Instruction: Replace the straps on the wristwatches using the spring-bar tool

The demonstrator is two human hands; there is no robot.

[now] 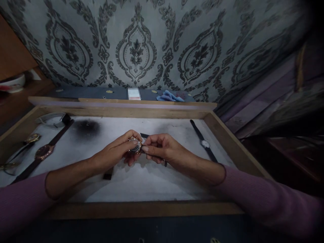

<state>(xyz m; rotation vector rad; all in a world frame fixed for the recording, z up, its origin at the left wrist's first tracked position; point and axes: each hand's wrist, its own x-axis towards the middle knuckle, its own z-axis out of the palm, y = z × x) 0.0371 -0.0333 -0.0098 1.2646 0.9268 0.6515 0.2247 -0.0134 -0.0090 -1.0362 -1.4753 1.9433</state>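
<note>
The left hand [124, 146] is almost closed and it holds a gold-rimmed watch [135, 145] between the thumb and the fingers. The watch is above the white bottom of a shallow wooden tray [146, 209]. The right hand [162, 148] is also nearly closed, with thumb and finger pinched at the right edge of the watch; what exactly it grips there, I cannot tell. On the right side of the tray lies a watch with black strap [205, 144]. On the left side lies a rose-gold watch [44, 152]. Behind the tray there is a blue cloth [170, 96].
</note>
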